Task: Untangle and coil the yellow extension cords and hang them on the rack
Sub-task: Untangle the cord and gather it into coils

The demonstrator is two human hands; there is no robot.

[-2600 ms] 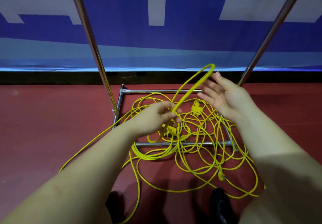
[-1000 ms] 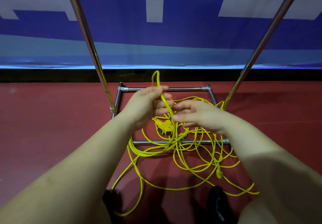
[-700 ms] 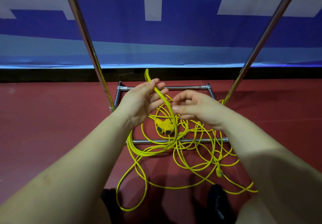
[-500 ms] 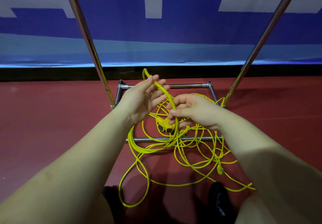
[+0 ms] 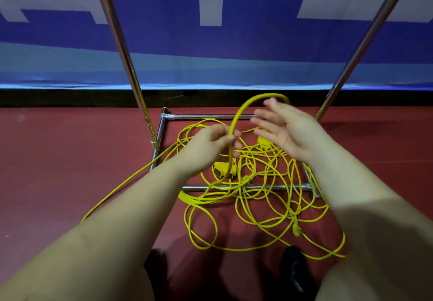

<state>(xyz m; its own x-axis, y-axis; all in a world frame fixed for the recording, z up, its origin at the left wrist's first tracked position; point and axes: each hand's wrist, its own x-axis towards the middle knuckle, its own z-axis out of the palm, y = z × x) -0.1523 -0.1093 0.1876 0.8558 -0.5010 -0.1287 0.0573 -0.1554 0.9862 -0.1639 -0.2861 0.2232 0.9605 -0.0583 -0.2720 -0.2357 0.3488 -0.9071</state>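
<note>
Yellow extension cords (image 5: 264,197) lie in a loose tangle on the red floor (image 5: 58,160), spread across the chrome base frame of the rack (image 5: 246,187) and spilling nearer than its near bar. One long strand runs from the heap out to the near left, its long axis slanting from far right to near left. At the left of the frame, the rack's left upright rises steeply toward the blue banner (image 5: 164,38) on the far wall.

The left hand (image 5: 210,147) has its fingers curled round a thick raised loop (image 5: 243,108) of cord, pinching it against the thumb. From that grip the loop arches up and rightward to the far side of the right hand, while its lower part drops straight down to a yellow socket block (image 5: 221,172) lying inside the base frame.

The right hand (image 5: 288,129) is spread, fingers straight and apart, palm facing left, blurred. Half a second ago it was curled close beside the left hand near the cord; now it has drawn apart to the right, and the loop has widened from a narrow upright hook into a broad arch.
</note>
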